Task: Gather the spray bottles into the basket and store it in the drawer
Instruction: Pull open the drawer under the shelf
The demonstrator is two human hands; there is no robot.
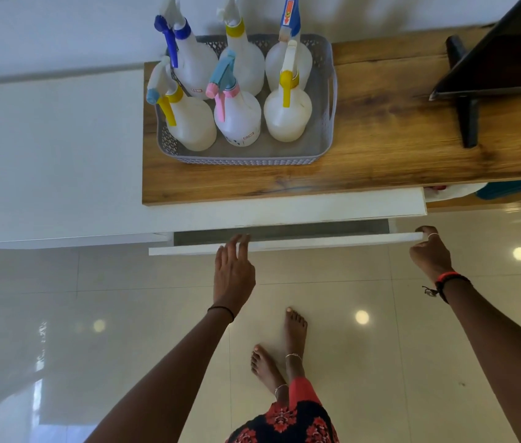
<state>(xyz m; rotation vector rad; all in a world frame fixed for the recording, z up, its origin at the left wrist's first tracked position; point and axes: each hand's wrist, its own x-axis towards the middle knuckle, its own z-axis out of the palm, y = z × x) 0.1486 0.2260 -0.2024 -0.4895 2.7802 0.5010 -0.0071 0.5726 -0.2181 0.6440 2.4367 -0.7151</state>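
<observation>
Wooden top (pixel 380 148) holds basket (pixel 324 135) — drawer (pixel 284 243) edge under spread left fingers (pixel 241 243), right fingers (pixel 425 233) pinching corner.

Plastic, wood and glossy tile

Translucent plastic spray bottles (pixel 238 118) fill a perforated plastic basket (pixel 327 91) on the grained wood surface (pixel 380 139); floor (pixel 380 346) gleams.

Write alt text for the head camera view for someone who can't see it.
Both hands are at a slightly open white drawer: right hand grips its end, left hand rests open on its edge. Above, on a wooden countertop, a grey basket holds six spray bottles.
</observation>
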